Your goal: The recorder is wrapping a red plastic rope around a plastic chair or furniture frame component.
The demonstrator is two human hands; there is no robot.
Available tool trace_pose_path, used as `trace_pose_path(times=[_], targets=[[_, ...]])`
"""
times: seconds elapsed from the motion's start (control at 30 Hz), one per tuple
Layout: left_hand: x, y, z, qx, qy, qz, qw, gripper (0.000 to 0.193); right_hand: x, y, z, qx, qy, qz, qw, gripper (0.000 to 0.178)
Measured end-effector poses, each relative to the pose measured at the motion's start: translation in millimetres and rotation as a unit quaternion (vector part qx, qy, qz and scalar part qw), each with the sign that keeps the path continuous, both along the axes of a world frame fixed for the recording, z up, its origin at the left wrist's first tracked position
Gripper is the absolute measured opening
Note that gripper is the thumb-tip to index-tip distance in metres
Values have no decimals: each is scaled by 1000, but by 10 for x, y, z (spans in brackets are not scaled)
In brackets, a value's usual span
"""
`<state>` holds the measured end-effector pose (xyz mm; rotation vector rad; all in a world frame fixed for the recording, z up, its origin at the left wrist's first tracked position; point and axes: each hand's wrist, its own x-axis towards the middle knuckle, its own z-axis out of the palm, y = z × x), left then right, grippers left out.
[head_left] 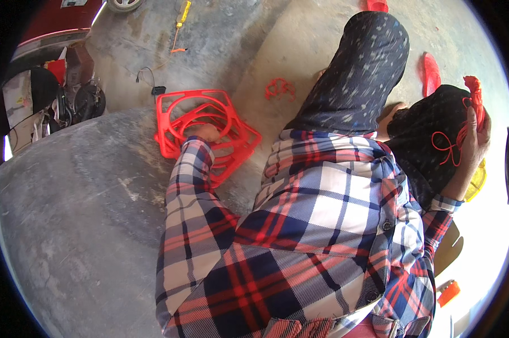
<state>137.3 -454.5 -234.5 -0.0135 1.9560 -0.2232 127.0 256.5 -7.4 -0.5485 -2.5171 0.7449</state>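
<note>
plaid sleeves frame the scene: your left hand (207, 133) reaches down into the stack of red plastic frames (201, 132) lying flat on the concrete floor (68, 214), fingers resting on a curved rib as if to steady it, though you cannot tell whether that grip is closed. your right hand (475, 138) is raised by your knee, its grip closed on a red cord (467, 121), whose loop hangs slack over the dark trouser fabric.

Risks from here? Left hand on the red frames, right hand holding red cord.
1. The red cord loops loose below the right hand and may snag on the dark trousers.
2. The left hand reaches into stacked red frames; the stack might slide on the dusty floor.
</note>
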Motion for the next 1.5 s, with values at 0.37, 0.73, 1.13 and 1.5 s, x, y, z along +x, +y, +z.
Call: trace_pose_path(times=[0.37, 0.73, 1.13, 1.5], targets=[[148, -134, 337, 13, -41, -216, 975, 29, -23, 37, -61, -17, 19, 13, 1000, 45], [261, -438, 279, -5, -48, -145, 988, 34, -23, 116, -80, -37, -13, 7, 999, 47], [381, 2, 520, 65, -56, -135, 987, 35, -6, 93, -30, 27, -10, -17, 999, 49], [497, 690, 473, 145, 21, -82, 986, 37, -27, 95, -68, 15, -3, 1, 1000, 46]])
